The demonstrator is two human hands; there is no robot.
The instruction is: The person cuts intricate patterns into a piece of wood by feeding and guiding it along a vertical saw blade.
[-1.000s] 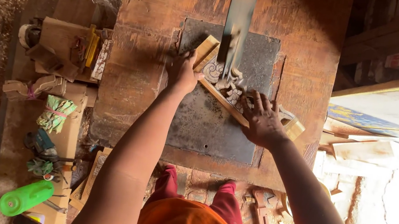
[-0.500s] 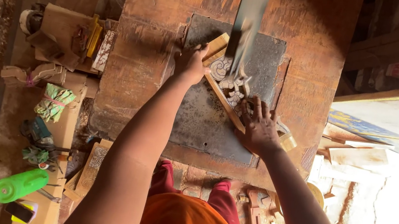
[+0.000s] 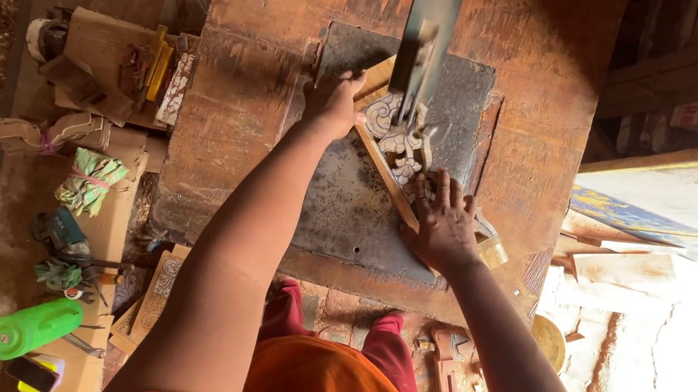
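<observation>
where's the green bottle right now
In the head view the green bottle lies on its side at lower left, on the cluttered side bench, left of the person's left arm and below the bundle of green cloth.

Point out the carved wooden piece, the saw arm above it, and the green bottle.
carved wooden piece (image 3: 399, 144), head view, on the pale fretwork scrolls between the hands.
saw arm (image 3: 433, 17), head view, on its grey upper length.
green bottle (image 3: 32, 328), head view, on the middle of its body.
</observation>
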